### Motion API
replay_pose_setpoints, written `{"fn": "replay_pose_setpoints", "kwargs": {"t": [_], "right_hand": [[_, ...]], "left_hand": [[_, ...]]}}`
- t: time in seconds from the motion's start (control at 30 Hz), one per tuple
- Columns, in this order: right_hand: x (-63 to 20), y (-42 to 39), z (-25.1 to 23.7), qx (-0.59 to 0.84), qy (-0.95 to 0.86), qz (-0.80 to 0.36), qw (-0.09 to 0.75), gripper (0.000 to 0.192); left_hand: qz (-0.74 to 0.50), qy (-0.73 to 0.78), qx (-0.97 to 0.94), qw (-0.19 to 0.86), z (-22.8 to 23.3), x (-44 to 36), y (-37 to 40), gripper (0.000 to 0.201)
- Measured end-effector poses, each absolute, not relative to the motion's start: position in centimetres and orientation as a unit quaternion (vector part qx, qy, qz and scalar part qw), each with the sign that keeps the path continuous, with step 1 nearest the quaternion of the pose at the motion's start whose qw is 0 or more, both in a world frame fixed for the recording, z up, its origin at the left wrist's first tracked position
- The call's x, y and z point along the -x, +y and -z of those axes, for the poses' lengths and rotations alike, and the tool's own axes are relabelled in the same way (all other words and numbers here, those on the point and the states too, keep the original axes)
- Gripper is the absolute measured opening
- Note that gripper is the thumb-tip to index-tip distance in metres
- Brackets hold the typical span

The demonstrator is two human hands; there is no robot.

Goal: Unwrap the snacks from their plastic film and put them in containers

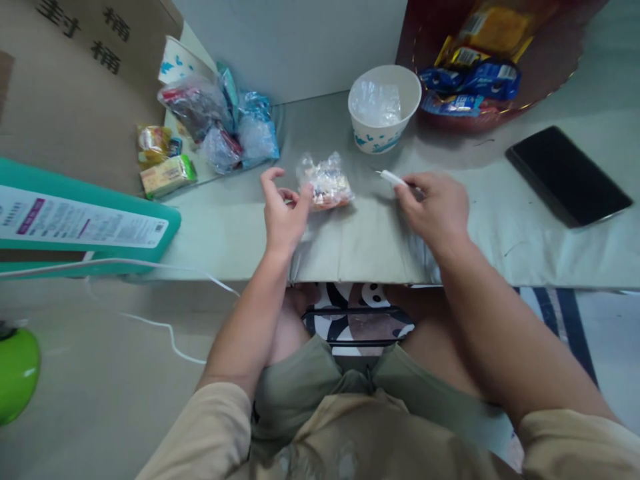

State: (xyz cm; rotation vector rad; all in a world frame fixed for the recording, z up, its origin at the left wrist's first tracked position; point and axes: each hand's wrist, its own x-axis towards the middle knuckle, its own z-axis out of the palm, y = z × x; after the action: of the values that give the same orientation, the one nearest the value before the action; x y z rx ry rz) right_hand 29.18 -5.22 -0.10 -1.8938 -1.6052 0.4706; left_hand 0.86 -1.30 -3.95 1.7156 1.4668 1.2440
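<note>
A small clear plastic packet (327,183) with mixed, orange-edged contents lies on the covered table. My left hand (285,217) is at its left side, fingers apart and bent, the thumb touching or just over the packet's edge. To the right, my right hand (437,203) is closed around a white pen-like tool (393,179) with a thin metal tip. That tip points left toward the packet, apart from it. Behind the tool stands a white paper cup (383,137) with a blue print, holding crumpled clear plastic.
Wrapped snacks (225,127) and another paper cup (183,61) are at the back left. A red bowl (545,90) of packaged snacks and a black phone (569,175) are on the right. A green box (170,223) and white cable (173,267) lie left.
</note>
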Motion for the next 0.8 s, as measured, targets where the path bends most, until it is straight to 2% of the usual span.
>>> {"fn": "replay_pose_setpoints", "kwargs": {"t": [0.13,0.23,0.37,0.43,0.47,0.6,0.8], "right_hand": [[-32.0,-4.6,0.9,0.762,-0.595,-0.075,0.244,0.023],[-31.8,-4.6,0.7,0.768,-0.587,-0.034,0.255,0.034],[-27.9,-5.6,0.0,0.601,-0.716,-0.138,0.328,0.054],[-25.6,-6.2,0.1,0.529,-0.751,-0.182,0.351,0.061],[-24.7,-6.3,0.2,0.513,-0.753,-0.193,0.363,0.058],[-23.7,-6.2,0.6,0.537,-0.701,-0.218,0.415,0.022],[-27.2,-4.9,1.2,0.630,-0.562,-0.292,0.450,0.026]], "left_hand": [[-0.463,0.560,-0.638,0.255,3.8,0.3,-1.3,0.059],[-0.440,0.527,-0.663,0.299,4.1,-0.1,-1.0,0.063],[-0.407,0.466,-0.685,0.384,3.4,-2.0,-1.3,0.041],[-0.390,0.420,-0.699,0.428,2.7,-2.8,-1.6,0.042],[-0.385,0.404,-0.704,0.439,2.3,-3.0,-1.8,0.045],[-0.407,0.425,-0.701,0.402,1.8,-2.6,-1.8,0.043],[-0.398,0.460,-0.663,0.437,2.1,-0.4,0.0,0.036]]}}
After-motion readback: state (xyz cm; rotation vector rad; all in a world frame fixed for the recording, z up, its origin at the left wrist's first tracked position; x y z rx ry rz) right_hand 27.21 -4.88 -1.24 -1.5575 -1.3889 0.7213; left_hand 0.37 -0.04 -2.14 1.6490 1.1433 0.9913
